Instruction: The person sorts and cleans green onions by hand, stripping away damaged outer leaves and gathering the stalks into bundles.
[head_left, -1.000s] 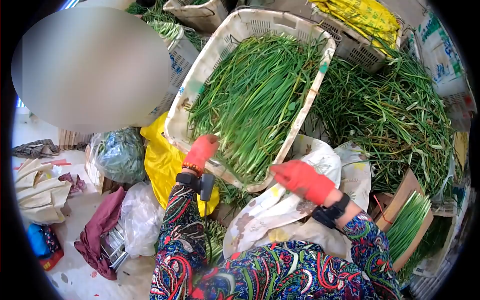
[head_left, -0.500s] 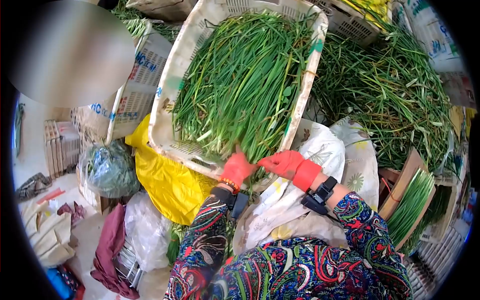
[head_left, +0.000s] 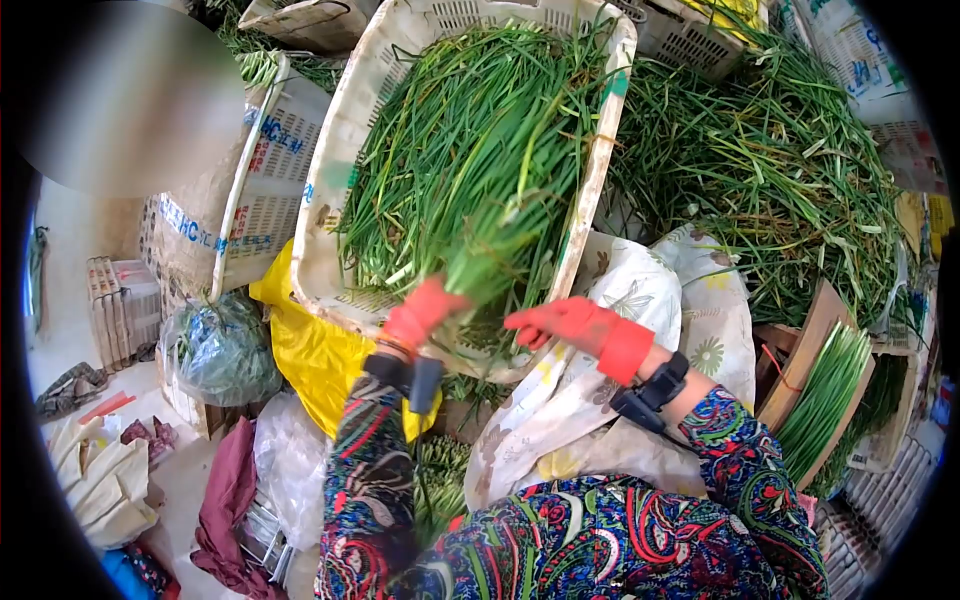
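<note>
A white plastic crate (head_left: 322,185) holds a thick heap of loose green chives (head_left: 480,130). At its near edge my left hand (head_left: 425,312), in a red glove and smeared by motion, is closed around the base of a bunch of chives (head_left: 492,250), whose leaves point up and right over the heap. To its right, by the crate's near right corner, my right hand (head_left: 572,328) wears a red glove too. Its index finger stretches left, apart from the fingers below, and nothing shows in it.
Loose chives (head_left: 750,180) pile up at right, above a tied bundle of chives (head_left: 825,400) against a brown board. A flowered cloth (head_left: 625,320) lies under my right arm. Left are a yellow sheet (head_left: 325,370), a stuffed plastic bag (head_left: 225,345) and another crate (head_left: 270,170).
My left hand has moved left and slightly up, drawing the bunch of chives with it. The two hands have come apart, and my right hand's index finger has straightened.
</note>
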